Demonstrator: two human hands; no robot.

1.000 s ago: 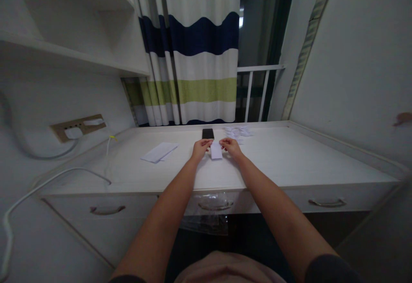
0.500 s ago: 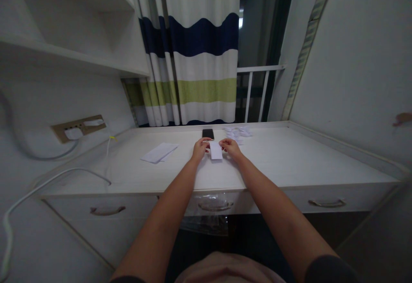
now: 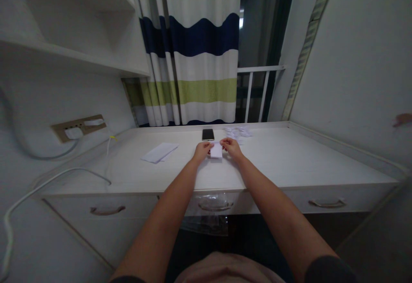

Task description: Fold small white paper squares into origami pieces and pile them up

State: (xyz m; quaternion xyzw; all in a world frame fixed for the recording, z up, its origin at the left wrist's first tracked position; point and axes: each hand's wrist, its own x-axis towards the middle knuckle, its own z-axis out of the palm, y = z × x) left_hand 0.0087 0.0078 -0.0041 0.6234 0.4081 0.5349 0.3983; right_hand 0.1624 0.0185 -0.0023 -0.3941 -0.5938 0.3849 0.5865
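The paper slip (image 3: 216, 150) is pinched at its far sides, near the phone (image 3: 207, 134), by the left hand (image 3: 201, 150) and right hand (image 3: 231, 148), fingers closed; tearing may be caused by uneven pulling.

White desk (image 3: 289, 162) — phone (image 3: 207, 134), papers (image 3: 159, 151)

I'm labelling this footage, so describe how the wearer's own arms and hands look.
The left hand and right hand are ungloved, with no watch or bracelet in sight. The forearms are bare; dark sleeves show at the bottom edge.
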